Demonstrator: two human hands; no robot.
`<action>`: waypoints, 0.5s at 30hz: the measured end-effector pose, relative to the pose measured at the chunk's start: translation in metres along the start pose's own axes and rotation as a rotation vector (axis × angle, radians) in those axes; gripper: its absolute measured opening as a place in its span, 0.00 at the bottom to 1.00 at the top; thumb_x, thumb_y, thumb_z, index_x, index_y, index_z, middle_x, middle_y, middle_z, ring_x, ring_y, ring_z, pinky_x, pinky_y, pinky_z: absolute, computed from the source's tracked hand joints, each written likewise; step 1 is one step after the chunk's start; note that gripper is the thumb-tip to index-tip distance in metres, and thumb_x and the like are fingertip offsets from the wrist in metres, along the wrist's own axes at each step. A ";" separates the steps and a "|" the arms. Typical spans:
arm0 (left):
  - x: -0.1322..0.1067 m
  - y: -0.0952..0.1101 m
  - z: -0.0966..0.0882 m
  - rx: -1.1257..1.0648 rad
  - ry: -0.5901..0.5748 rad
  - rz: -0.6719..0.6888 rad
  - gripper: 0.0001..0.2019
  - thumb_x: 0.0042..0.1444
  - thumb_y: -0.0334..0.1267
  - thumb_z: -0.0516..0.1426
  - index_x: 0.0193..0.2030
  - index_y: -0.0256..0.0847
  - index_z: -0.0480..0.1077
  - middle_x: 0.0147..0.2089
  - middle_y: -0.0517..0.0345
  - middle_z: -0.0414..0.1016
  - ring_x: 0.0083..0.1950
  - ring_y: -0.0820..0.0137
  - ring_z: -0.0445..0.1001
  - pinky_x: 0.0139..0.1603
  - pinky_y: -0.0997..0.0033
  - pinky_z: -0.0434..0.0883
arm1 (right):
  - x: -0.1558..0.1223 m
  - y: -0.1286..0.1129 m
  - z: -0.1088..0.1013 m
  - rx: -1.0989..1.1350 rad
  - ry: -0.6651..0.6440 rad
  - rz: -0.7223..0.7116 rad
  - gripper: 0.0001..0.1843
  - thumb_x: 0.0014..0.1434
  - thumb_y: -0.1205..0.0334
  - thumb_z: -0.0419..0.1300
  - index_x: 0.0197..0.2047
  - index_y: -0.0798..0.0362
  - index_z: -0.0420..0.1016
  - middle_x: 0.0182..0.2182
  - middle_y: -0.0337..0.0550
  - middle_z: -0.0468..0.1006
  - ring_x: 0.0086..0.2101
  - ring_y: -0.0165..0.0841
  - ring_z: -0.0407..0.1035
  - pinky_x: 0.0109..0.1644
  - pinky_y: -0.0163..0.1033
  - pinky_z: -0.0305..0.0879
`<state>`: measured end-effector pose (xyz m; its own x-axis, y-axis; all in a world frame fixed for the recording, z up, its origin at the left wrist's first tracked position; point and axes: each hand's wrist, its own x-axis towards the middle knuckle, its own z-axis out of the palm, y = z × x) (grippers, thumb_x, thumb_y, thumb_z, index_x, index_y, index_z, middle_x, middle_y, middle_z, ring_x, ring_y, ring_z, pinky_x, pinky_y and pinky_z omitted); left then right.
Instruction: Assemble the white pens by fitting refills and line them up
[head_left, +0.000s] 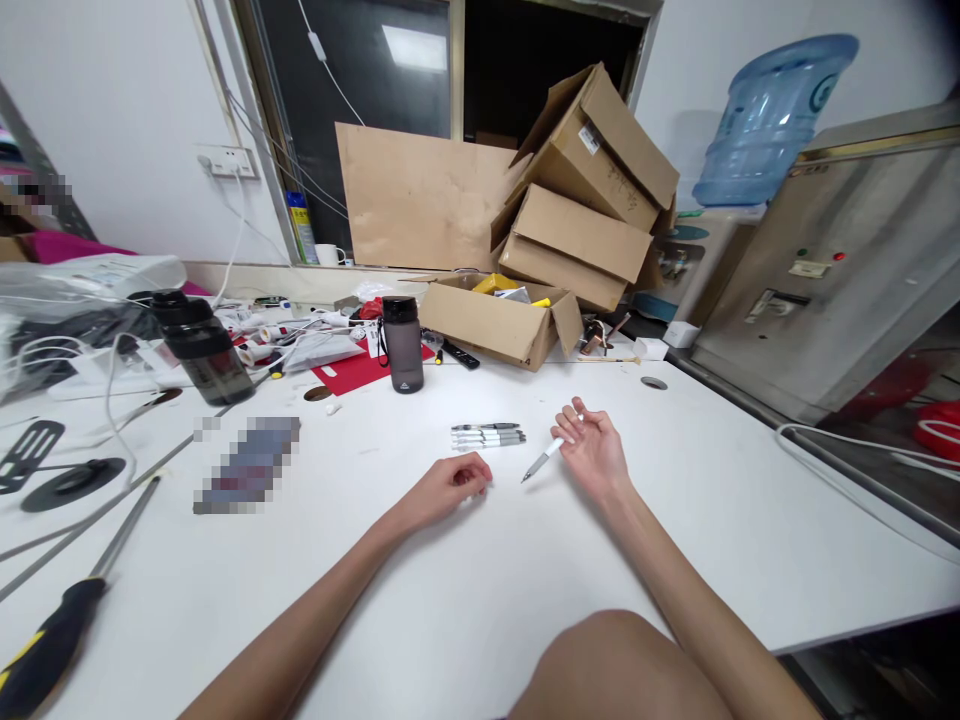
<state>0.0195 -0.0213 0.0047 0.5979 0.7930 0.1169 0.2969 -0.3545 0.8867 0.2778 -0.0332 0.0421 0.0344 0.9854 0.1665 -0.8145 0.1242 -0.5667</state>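
My right hand (592, 450) is raised a little over the white table, palm partly turned up. Its fingers hold a white pen (542, 460) with a grey grip, the tip slanting down to the left. Loosely curled, my left hand (455, 487) rests on the table to the left of that tip, with nothing visible in its fingers. Just beyond it lie several pens (487, 439) side by side in a row, white and grey ones with a darker one at the far side.
A grey bottle (403, 345) and a dark shaker bottle (202, 350) stand farther back. An open cardboard box (484, 322) sits at the table's rear. On the left are a blurred-out flat object (251, 465), a screwdriver (64, 635) and cables.
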 end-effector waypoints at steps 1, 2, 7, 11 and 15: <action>0.000 0.000 0.000 0.012 -0.004 0.002 0.12 0.64 0.45 0.56 0.43 0.40 0.76 0.36 0.56 0.78 0.36 0.67 0.72 0.38 0.70 0.65 | 0.000 0.000 0.000 0.014 -0.004 0.002 0.05 0.55 0.70 0.56 0.33 0.50 0.65 0.23 0.31 0.50 0.22 0.28 0.50 0.27 0.32 0.60; 0.000 -0.001 0.000 0.023 -0.007 0.002 0.12 0.63 0.45 0.56 0.43 0.40 0.77 0.36 0.57 0.78 0.36 0.67 0.72 0.38 0.70 0.65 | 0.000 0.000 -0.001 0.025 -0.009 0.000 0.05 0.56 0.70 0.56 0.33 0.50 0.66 0.23 0.32 0.50 0.22 0.28 0.50 0.27 0.32 0.60; -0.001 -0.001 -0.001 0.049 -0.030 -0.004 0.10 0.63 0.41 0.56 0.44 0.41 0.76 0.37 0.57 0.78 0.37 0.67 0.71 0.39 0.71 0.65 | -0.001 0.000 0.000 0.004 -0.027 -0.014 0.03 0.59 0.68 0.56 0.35 0.50 0.67 0.24 0.32 0.51 0.23 0.28 0.51 0.27 0.33 0.61; -0.001 -0.001 -0.001 0.053 -0.028 -0.006 0.10 0.63 0.41 0.55 0.44 0.41 0.76 0.37 0.57 0.78 0.37 0.67 0.71 0.39 0.71 0.65 | 0.000 -0.003 0.000 -0.014 0.003 -0.035 0.06 0.56 0.70 0.56 0.35 0.49 0.67 0.23 0.32 0.51 0.23 0.29 0.51 0.27 0.33 0.60; -0.001 -0.001 0.000 0.057 -0.023 0.006 0.10 0.63 0.40 0.55 0.44 0.41 0.76 0.37 0.56 0.78 0.38 0.67 0.71 0.40 0.71 0.66 | 0.002 -0.004 -0.002 0.016 0.015 -0.054 0.05 0.58 0.70 0.56 0.34 0.50 0.68 0.24 0.32 0.52 0.23 0.28 0.52 0.27 0.34 0.60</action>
<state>0.0186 -0.0213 0.0040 0.6162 0.7797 0.1113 0.3346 -0.3871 0.8592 0.2823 -0.0317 0.0435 0.0876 0.9790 0.1844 -0.8201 0.1759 -0.5445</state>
